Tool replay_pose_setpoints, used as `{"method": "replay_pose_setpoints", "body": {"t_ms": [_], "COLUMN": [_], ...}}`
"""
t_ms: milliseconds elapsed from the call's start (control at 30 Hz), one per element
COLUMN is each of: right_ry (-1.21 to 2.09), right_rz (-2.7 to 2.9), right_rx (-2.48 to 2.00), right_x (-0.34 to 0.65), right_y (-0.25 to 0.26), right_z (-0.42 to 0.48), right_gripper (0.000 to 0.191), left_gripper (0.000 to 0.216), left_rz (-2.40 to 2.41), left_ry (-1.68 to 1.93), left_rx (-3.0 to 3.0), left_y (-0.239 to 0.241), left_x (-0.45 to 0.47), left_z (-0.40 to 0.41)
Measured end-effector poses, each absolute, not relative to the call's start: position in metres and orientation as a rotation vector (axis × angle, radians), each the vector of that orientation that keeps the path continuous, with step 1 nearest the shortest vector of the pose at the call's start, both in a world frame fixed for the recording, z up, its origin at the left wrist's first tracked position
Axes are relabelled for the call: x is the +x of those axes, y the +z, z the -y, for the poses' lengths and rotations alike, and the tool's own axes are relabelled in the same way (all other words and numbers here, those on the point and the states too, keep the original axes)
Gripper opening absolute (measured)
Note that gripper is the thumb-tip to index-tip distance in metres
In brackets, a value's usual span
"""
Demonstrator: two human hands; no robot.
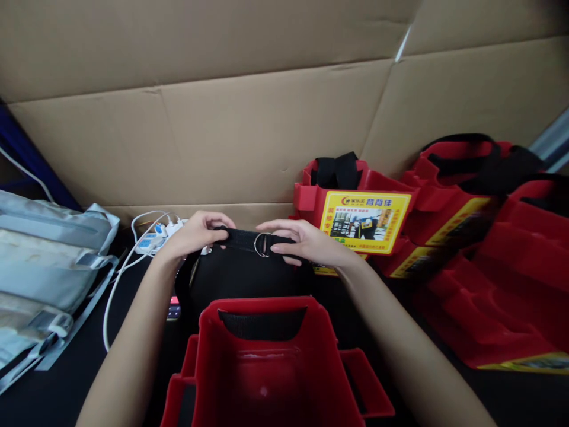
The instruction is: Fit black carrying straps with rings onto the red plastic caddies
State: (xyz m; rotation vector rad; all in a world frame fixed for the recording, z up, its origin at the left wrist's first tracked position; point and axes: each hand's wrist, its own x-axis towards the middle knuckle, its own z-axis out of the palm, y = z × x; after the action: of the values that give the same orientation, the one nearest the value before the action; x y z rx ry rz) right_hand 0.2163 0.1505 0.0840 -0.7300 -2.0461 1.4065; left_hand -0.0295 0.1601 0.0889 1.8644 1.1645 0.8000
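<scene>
A black webbing strap (pixel 242 239) with metal double rings (pixel 262 244) is stretched between my two hands. My left hand (pixel 201 232) pinches one end between thumb and fingers. The fingers of my right hand (pixel 306 242) close on the other end, right beside the rings. Below, close to my body, stands a red plastic tool box (pixel 267 367) with an open top and side pockets. Another stretch of black webbing (pixel 267 324) shows across the cutout in its far wall. Whether the two stretches join is hidden.
More red tool boxes (pixel 306 196) with yellow labels are stacked at the right. A light grey backpack (pixel 48 267) lies at the left. A white power strip (pixel 155 238) with cables and a phone (pixel 174 309) lie beyond my left arm. A cardboard wall (pixel 267 130) closes the back.
</scene>
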Motion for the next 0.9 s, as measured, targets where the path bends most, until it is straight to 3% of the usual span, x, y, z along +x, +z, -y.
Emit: {"method": "replay_pose_setpoints", "body": {"t_ms": [200, 500, 733, 900], "right_ry": [1.056, 0.596, 0.831, 0.726], "right_rz": [2.08, 2.102, 2.301, 2.285], "right_rx": [-1.043, -1.041, -0.979, -1.053], "right_x": [0.222, 0.224, 0.229, 0.233], "right_y": [0.087, 0.097, 0.095, 0.095], "right_z": [-0.151, -0.148, -0.147, -0.145], "right_gripper": [0.026, 0.022, 0.028, 0.027], "left_gripper": [0.017, 0.016, 0.017, 0.013], "left_rz": [-1.167, -1.035, -0.997, -0.95], "left_ry": [0.704, 0.664, 1.43, 1.669], "left_rx": [1.807, 1.777, 1.351, 1.243], "left_y": [0.087, 0.086, 0.081, 0.081], "left_x": [-0.039, -0.053, -0.07, -0.079], "left_z": [-0.164, -0.166, -0.176, -0.18]}}
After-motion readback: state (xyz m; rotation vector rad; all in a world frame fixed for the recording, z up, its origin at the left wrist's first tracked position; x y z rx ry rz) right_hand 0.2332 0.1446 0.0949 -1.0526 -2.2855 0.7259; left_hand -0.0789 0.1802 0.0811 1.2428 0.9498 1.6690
